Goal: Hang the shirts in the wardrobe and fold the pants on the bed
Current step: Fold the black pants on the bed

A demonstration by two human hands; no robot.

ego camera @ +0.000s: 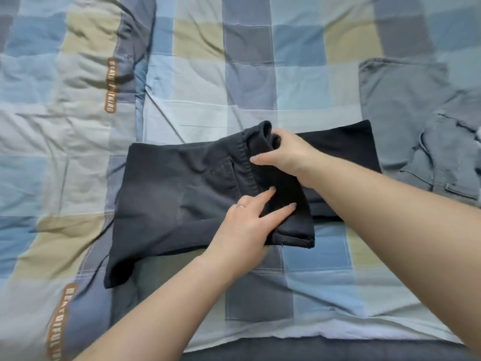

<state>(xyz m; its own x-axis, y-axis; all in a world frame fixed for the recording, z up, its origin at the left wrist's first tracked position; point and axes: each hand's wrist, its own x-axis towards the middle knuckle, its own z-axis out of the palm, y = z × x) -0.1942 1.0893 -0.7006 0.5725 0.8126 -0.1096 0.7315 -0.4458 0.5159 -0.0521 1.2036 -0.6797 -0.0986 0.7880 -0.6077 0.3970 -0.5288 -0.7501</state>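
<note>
A pair of black pants (171, 194) lies partly folded on the bed, its waistband turned toward the middle and a folded leg section lying across it. My left hand (244, 230) grips the lower end of that folded section near the hem, two fingers stretched flat on top of the cloth. My right hand (283, 152) holds the upper end, its fingers curled around the rolled edge by the waistband. A grey pair of pants (406, 118) lies at the right, folded.
The bed carries a checked quilt (234, 61) in blue, grey and beige, rumpled at the left. A dark strip (325, 353) runs along the near edge at the bottom. No wardrobe or shirts are in view.
</note>
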